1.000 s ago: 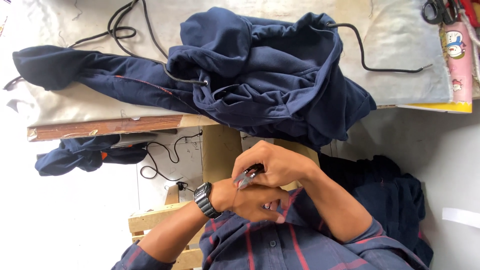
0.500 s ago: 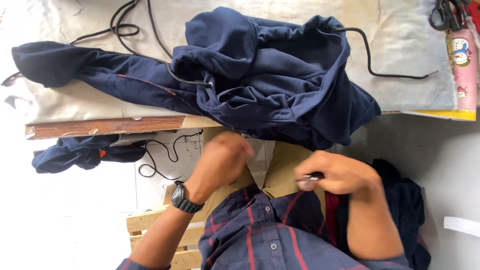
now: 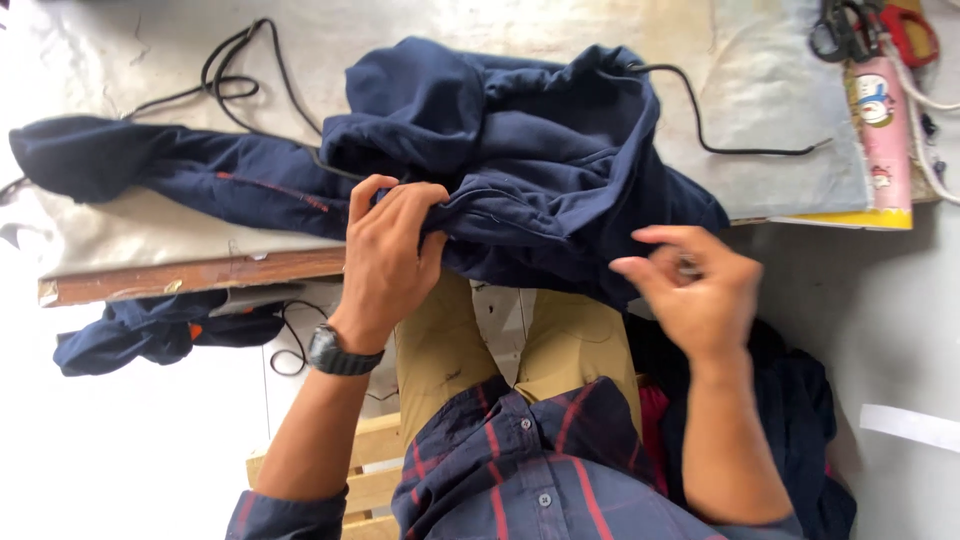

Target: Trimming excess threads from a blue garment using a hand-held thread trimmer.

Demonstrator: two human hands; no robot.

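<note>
A crumpled navy blue garment (image 3: 540, 150) lies on a cloth-covered table (image 3: 180, 240), one sleeve stretched to the left and its lower edge hanging over the table's front. My left hand (image 3: 385, 255), with a dark wristwatch (image 3: 340, 355), grips a fold of the garment at that front edge. My right hand (image 3: 700, 295) hovers just right of the hanging edge without touching it. It is blurred, its fingers curled around a small greyish metal tool that is mostly hidden.
A black cable (image 3: 700, 120) runs over the garment and across the table. Scissors (image 3: 845, 30) and a pink bottle (image 3: 885, 120) lie at the far right. More navy cloth (image 3: 140, 335) hangs under the table at the left, and dark cloth (image 3: 800, 400) sits by my right side. I sit on a wooden stool (image 3: 365, 460).
My hands were together at my lap around the small tool. The left hand has risen and taken hold of the garment's edge. The right hand has moved out to the right.
</note>
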